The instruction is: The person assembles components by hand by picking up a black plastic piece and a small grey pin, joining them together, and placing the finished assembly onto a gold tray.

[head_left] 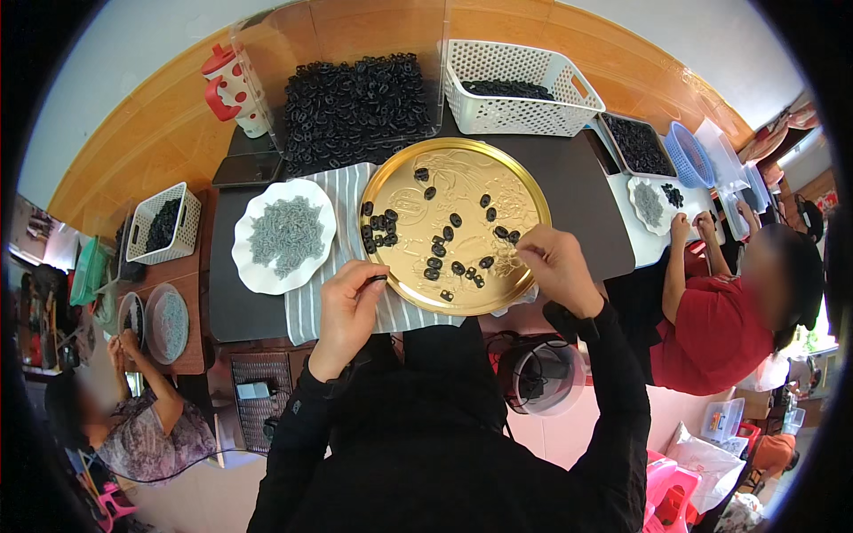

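At the near-left rim of the gold tray [524,195], the left hand [345,306] holds a small black piece [378,278] in a narrow pinch between thumb and fingers. The piece's long axis runs roughly sideways, one end toward the tray's middle, and the right hand [562,271] is over the right rim, well apart from it. That hand's fingers curl close together; I cannot tell whether the tips meet or grip anything. Between the hands, loose black pieces [433,274] are scattered over the tray, some clustered by its left rim, and they lie in the straight way across. A scalloped white plate [244,258] of small grey parts [286,233] sits toward the left edge of the desk [604,218], partly on a striped cloth [306,320]. Along the far edge stand a clear bin [253,75] and a white basket [524,117], both holding black pieces.
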The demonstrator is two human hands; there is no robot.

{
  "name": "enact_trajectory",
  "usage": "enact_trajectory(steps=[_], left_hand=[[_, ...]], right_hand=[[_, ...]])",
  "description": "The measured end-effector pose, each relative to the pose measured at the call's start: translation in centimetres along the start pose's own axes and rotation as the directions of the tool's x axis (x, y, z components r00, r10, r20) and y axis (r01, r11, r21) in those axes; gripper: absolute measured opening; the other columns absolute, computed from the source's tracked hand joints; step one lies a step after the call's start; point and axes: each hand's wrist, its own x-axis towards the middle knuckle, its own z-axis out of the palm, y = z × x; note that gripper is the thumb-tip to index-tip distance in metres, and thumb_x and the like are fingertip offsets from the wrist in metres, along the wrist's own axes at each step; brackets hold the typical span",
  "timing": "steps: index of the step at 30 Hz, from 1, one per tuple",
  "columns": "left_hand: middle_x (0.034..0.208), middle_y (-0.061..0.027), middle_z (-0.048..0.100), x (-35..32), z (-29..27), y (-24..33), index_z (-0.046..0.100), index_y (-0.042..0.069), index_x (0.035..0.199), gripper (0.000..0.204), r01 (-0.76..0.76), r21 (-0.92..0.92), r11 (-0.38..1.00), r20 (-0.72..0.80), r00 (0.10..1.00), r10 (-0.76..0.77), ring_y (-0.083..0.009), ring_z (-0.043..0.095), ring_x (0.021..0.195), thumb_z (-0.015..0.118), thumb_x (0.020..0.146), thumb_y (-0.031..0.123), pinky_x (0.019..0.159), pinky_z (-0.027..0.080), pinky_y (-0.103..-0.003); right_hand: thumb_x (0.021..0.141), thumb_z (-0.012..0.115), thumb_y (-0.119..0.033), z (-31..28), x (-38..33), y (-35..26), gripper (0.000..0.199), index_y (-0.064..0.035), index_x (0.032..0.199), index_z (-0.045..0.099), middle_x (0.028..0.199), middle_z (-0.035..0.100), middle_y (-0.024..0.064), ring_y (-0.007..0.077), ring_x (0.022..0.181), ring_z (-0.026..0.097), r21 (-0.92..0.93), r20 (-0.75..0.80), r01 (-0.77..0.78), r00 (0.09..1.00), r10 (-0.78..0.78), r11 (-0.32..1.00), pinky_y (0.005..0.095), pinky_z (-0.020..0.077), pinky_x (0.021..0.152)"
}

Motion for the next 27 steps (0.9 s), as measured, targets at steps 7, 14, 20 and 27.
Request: enact_trajectory(steps=[7,14,20,27], left_hand=[[0.084,-0.0129,0.059,-1.2,-0.7,-1.0,0.066,-0.002,0.091,0.015,0.011,0.122,0.992,-0.038,0.999,-0.006,-0.0236,0.058,0.071,0.060,0.078,-0.007,0.062,0.045,-0.029],[0.084,-0.0132,0.056,-1.0,-0.4,-0.5,0.067,-0.001,0.088,0.015,-0.160,0.509,0.846,0.016,0.984,0.177,-0.0322,0.055,0.080,0.065,0.074,-0.002,0.067,0.045,-0.039],[0.088,-0.0148,0.055,-1.1,-0.9,-0.1,0.064,-0.002,0.093,0.019,-0.185,0.574,0.798,0.009,0.975,0.220,-0.0327,0.054,0.084,0.064,0.074,-0.002,0.069,0.045,-0.040],[0.090,-0.0163,0.057,-1.0,-4.5,0.8,0.063,-0.004,0.094,0.018,-0.147,0.498,0.855,-0.083,0.973,0.216,-0.0333,0.056,0.085,0.062,0.076,-0.003,0.071,0.046,-0.038]], right_hand=[[0.074,0.062,-0.004,0.8,-1.2,0.2,0.005,-0.0001,0.077,0.061,0.076,0.059,0.0158,0.0351,0.070,0.059,-0.028,0.014,0.010,1.000,-0.010,1.000,0.0391,0.0469,0.062],[0.075,0.058,-0.007,0.3,-0.2,2.2,0.008,0.0005,0.076,0.062,0.077,0.062,0.0163,0.0362,0.073,0.060,-0.224,0.033,0.001,0.999,0.006,0.975,0.0420,0.0474,0.064],[0.075,0.060,-0.010,0.8,0.3,2.1,0.011,0.0007,0.076,0.063,0.078,0.062,0.0174,0.0363,0.072,0.060,-0.212,0.014,-0.045,0.999,0.049,0.976,0.0425,0.0478,0.065],[0.075,0.062,-0.009,0.1,0.6,-1.4,0.011,0.0021,0.077,0.062,0.075,0.062,0.0170,0.0334,0.068,0.061,-0.090,0.091,-0.077,0.992,0.086,0.993,0.0370,0.0476,0.060]])
